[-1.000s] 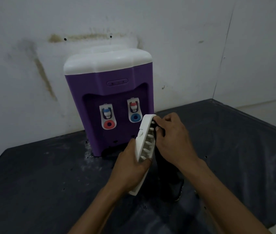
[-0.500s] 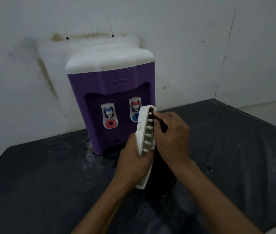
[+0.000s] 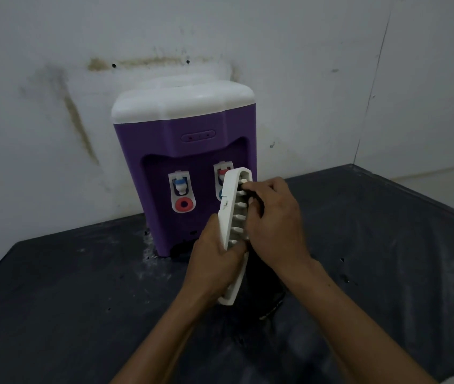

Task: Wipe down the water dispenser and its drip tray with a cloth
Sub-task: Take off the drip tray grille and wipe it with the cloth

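**Tray on end, cloth on its slotted face**

The person is holding the tray (image 3: 230,206) up off the table (image 3: 81,300), just in front of the dispenser (image 3: 192,145). Its long axis is running nearly upright, with the top leaning away. The left hand (image 3: 214,261) is gripping the lower half, fingers wrapped round the edge. The right hand (image 3: 275,225) is bunching the dark cloth (image 3: 261,286) in curled fingers and pressing it to the slots near the top. The next stroke is probably heading down that axis, toward the left grip.
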